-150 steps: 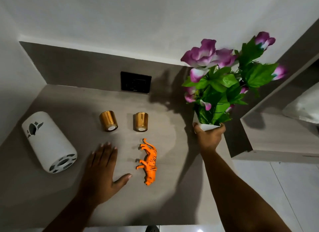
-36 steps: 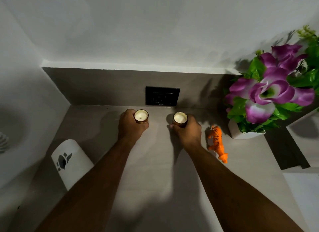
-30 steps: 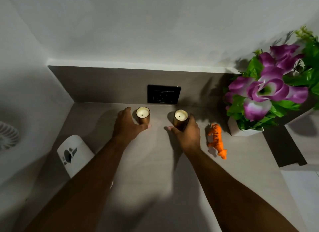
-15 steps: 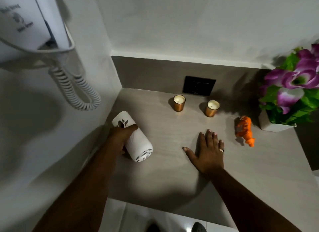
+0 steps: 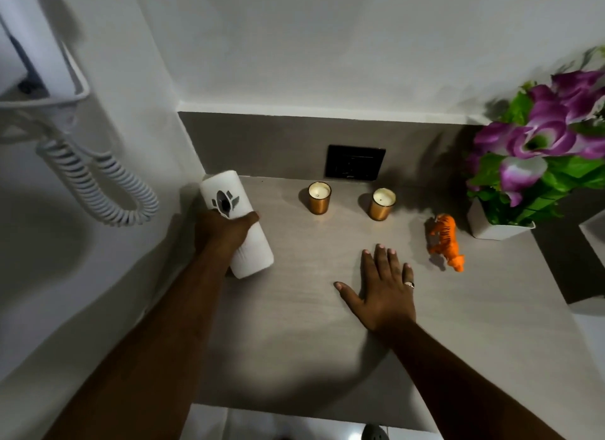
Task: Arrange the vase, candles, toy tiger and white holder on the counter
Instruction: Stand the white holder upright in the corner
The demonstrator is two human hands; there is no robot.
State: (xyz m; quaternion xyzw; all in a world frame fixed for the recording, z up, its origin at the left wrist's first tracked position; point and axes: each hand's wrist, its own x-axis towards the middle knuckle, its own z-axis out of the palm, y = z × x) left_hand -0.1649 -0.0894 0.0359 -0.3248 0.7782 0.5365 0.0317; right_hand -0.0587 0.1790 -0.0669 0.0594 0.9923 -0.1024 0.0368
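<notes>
My left hand [image 5: 222, 231] is wrapped around the white cylindrical holder [image 5: 253, 253], which stands tilted near the counter's back left corner. My right hand [image 5: 381, 290] lies flat, fingers spread, on the grey counter [image 5: 458, 341]. Two gold candles stand upright by the back wall, one to the left [image 5: 319, 198] and one to the right [image 5: 381, 203]. The orange toy tiger [image 5: 447, 241] stands right of my right hand. A white vase [image 5: 497, 228] with purple flowers [image 5: 537, 145] sits at the back right.
A black wall socket [image 5: 355, 163] is set in the backsplash behind the candles. A wall-mounted hair dryer with a coiled white cord [image 5: 95, 181] hangs on the left wall. The counter's front edge runs below my forearms, and a dark gap borders its right side.
My left hand has raised the white holder from lying on its side to nearly upright, closer to the back corner. My right hand stays flat on the counter.
</notes>
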